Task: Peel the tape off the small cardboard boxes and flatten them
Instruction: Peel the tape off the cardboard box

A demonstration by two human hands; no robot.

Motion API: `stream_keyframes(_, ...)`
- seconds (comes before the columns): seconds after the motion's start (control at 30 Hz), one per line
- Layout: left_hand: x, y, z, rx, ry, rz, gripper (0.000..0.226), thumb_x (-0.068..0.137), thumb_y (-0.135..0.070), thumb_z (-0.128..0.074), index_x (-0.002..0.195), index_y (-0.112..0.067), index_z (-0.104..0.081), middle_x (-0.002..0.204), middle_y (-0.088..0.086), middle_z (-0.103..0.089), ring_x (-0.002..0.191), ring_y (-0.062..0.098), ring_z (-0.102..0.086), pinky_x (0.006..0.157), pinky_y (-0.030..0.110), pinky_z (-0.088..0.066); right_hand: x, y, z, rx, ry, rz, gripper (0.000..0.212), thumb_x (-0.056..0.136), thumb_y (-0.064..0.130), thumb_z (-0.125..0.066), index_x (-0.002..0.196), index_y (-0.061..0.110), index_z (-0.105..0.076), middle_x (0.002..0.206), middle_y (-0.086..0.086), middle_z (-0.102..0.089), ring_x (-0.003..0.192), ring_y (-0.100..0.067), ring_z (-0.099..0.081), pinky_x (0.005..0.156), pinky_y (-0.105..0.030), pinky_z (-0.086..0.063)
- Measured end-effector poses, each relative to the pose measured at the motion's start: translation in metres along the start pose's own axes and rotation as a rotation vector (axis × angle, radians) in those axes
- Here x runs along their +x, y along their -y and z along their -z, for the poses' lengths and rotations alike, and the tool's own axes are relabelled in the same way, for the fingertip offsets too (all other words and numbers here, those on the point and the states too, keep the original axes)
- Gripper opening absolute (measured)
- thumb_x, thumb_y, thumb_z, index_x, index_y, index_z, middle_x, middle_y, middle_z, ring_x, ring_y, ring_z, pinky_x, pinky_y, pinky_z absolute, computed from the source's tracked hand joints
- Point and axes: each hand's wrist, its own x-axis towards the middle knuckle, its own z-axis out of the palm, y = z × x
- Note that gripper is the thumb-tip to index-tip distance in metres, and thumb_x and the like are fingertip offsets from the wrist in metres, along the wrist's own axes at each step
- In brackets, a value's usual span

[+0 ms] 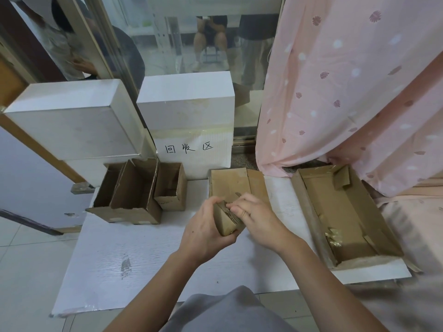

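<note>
Gripping a small cardboard box (226, 220) from below and from the side, the left hand (203, 232) has its fingers curled round the brown carton, holding it just above the middle of the white tabletop (143, 255). Opposite it, the right hand (257, 218) meets the box from the other side, fingertips bent and pinching at its upper edge; whether they hold tape or only the cardboard flap cannot be told, as that spot is blurred. Directly behind the hands, toward the tabletop's far edge, lies a flattened piece of cardboard (237, 182). Toward the far left corner stand two open brown boxes, a larger open box (129, 195) with its flaps up and, just beside it on the right, a smaller open box (170, 186). Along the right edge rests a long shallow cardboard tray (345, 212), partly overhanging the near right corner, with a crumpled wad of tape (333, 237) lying inside it. Behind the tabletop stand two white boxes (72, 121), and one bears a paper sign (191, 147) with handwritten characters. A pink patterned curtain (347, 92) hangs at the far right.
</note>
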Motion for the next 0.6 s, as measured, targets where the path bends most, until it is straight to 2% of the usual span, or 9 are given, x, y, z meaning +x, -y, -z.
stream_keyframes(0.1,0.002,0.005,-0.006,0.021,0.01,-0.068,0.08,0.066,-0.047,-0.082,0.128,-0.034,-0.035,0.123,-0.013,-0.04,0.107,0.013,-0.049,0.086,0.03,-0.044,0.003,-0.002,-0.001,0.079,-0.091,-0.074,0.015,0.097,0.018,-0.065,0.098,0.028,-0.076,0.095,0.007,-0.061,0.087,-0.004,-0.059,0.077,-0.022,-0.046)
stream_keyframes(0.23,0.005,0.001,-0.009,0.24,-0.02,-0.096,0.065,0.068,-0.052,-0.073,0.123,-0.032,-0.046,0.124,-0.014,-0.035,0.11,0.014,-0.04,0.088,0.032,-0.029,0.0,0.001,-0.016,0.105,-0.116,-0.096,0.018,0.088,0.008,-0.07,0.09,0.025,-0.074,0.087,0.012,-0.061,0.082,-0.003,-0.059,0.075,-0.018,-0.045)
stream_keyframes(0.3,0.004,0.003,-0.011,0.258,0.017,-0.111,0.064,0.068,-0.06,-0.074,0.122,-0.032,-0.051,0.121,-0.016,-0.04,0.106,0.012,-0.043,0.088,0.032,-0.036,-0.002,-0.001,-0.021,0.005,-0.127,-0.08,0.017,0.087,0.007,-0.068,0.093,0.023,-0.07,0.087,0.016,-0.059,0.082,-0.003,-0.058,0.074,-0.018,-0.046)
stream_keyframes(0.37,0.001,0.005,-0.011,0.204,0.052,-0.095,0.069,0.064,-0.066,-0.077,0.119,-0.032,-0.053,0.117,-0.017,-0.044,0.102,0.009,-0.046,0.087,0.032,-0.045,-0.005,-0.006,-0.022,-0.158,-0.13,-0.033,0.014,0.087,0.006,-0.063,0.092,0.019,-0.066,0.086,0.014,-0.053,0.077,-0.008,-0.054,0.07,-0.026,-0.047)
stream_keyframes(0.43,-0.002,0.003,-0.01,0.113,0.062,-0.041,0.071,0.062,-0.069,-0.076,0.12,-0.037,-0.052,0.115,-0.021,-0.044,0.102,0.004,-0.049,0.083,0.023,-0.044,-0.006,-0.01,-0.021,-0.256,-0.166,0.001,0.015,0.086,0.002,-0.06,0.092,0.015,-0.062,0.086,0.012,-0.047,0.075,-0.014,-0.051,0.067,-0.033,-0.046)
stream_keyframes(0.5,-0.004,0.001,-0.008,0.059,0.064,-0.023,0.071,0.063,-0.07,-0.078,0.122,-0.041,-0.05,0.116,-0.024,-0.042,0.104,-0.001,-0.049,0.08,0.017,-0.041,-0.007,-0.012,-0.02,-0.274,-0.209,-0.009,0.019,0.086,0.001,-0.059,0.097,0.015,-0.058,0.089,0.012,-0.045,0.076,-0.016,-0.051,0.067,-0.036,-0.047)
stream_keyframes(0.6,-0.006,0.002,-0.008,0.036,0.064,-0.051,0.076,0.061,-0.072,-0.081,0.122,-0.037,-0.052,0.115,-0.025,-0.042,0.104,-0.001,-0.05,0.077,0.018,-0.045,-0.01,-0.011,-0.025,-0.222,-0.221,0.031,0.018,0.09,0.004,-0.062,0.097,0.02,-0.057,0.088,0.016,-0.048,0.077,-0.014,-0.054,0.067,-0.037,-0.05)
